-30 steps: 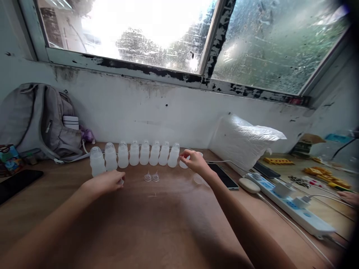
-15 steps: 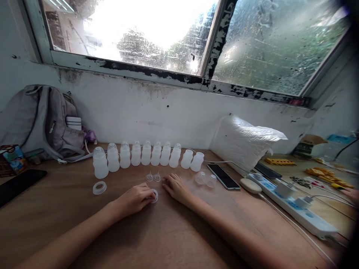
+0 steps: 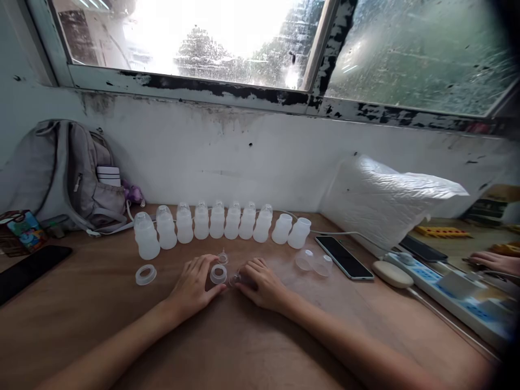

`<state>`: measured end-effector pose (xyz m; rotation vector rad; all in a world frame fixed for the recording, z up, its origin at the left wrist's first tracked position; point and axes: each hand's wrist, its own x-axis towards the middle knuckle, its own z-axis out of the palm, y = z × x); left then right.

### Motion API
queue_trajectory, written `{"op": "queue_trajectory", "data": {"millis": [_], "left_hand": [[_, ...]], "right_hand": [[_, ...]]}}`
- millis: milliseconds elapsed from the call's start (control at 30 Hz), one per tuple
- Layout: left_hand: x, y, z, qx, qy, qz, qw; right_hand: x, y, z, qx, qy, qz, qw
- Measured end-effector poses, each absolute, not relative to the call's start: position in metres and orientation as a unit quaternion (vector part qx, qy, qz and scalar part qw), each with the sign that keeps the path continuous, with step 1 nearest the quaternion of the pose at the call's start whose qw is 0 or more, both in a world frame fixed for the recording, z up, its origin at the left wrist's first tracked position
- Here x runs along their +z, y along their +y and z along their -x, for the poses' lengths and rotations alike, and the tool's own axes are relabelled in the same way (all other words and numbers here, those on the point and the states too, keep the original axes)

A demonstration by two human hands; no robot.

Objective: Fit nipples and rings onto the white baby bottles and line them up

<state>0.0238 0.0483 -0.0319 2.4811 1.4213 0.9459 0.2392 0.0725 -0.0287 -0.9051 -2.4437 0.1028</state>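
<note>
My left hand (image 3: 194, 284) rests on the table with thumb and fingers apart, curved around a translucent screw ring (image 3: 218, 274) that lies flat. Just to the right, my right hand (image 3: 262, 283) pinches a clear bottle nipple (image 3: 234, 279) low over the table. Another nipple (image 3: 223, 257) stands behind the ring, near my left fingertips. A second screw ring (image 3: 145, 274) lies farther left. Behind my hands, several capped baby bottles (image 3: 217, 221) form a curved row, ending at the right with two uncapped bottles (image 3: 299, 234). Two clear dome caps (image 3: 304, 260) lie to the right of my right hand.
A phone (image 3: 344, 258), a pale oval device (image 3: 392, 274) and a power strip (image 3: 439, 292) with cables lie at right. Behind them leans a silvery-white bag (image 3: 390, 200). A backpack (image 3: 69, 173) and dark phone (image 3: 34, 271) are at left. Another person's hand (image 3: 495, 262) shows far right.
My left hand has let go of the screw ring, which now lies between its spread fingers. My right hand has taken one of the two nipples and brought it nearer. The view has shifted slightly.
</note>
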Motion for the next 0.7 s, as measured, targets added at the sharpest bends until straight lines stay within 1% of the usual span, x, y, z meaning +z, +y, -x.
{"op": "queue_trajectory", "data": {"millis": [67, 167, 233, 300, 400, 500, 567, 700], "left_hand": [[-0.032, 0.050, -0.025, 0.309, 0.477, -0.818, 0.089], [-0.026, 0.050, -0.030, 0.363, 0.485, -0.785, 0.132], [-0.019, 0.049, -0.036, 0.409, 0.488, -0.756, 0.153], [-0.010, 0.048, -0.044, 0.420, 0.466, -0.759, 0.172], [0.001, 0.046, -0.053, 0.382, 0.407, -0.811, 0.175], [0.002, 0.046, -0.058, 0.350, 0.393, -0.836, 0.156], [-0.003, 0.048, -0.059, 0.340, 0.406, -0.836, 0.143], [-0.013, 0.052, -0.057, 0.307, 0.420, -0.844, 0.127]], "right_hand": [[-0.027, 0.066, -0.240, 0.038, -0.915, 0.314, 0.250], [-0.026, 0.064, -0.239, 0.054, -0.917, 0.313, 0.242], [-0.025, 0.067, -0.240, 0.087, -0.916, 0.309, 0.240], [-0.023, 0.071, -0.243, 0.145, -0.911, 0.296, 0.246], [-0.021, 0.080, -0.249, 0.280, -0.864, 0.301, 0.291], [-0.021, 0.086, -0.253, 0.409, -0.775, 0.330, 0.352], [-0.021, 0.087, -0.254, 0.451, -0.738, 0.342, 0.368], [-0.022, 0.088, -0.253, 0.461, -0.735, 0.346, 0.357]]}}
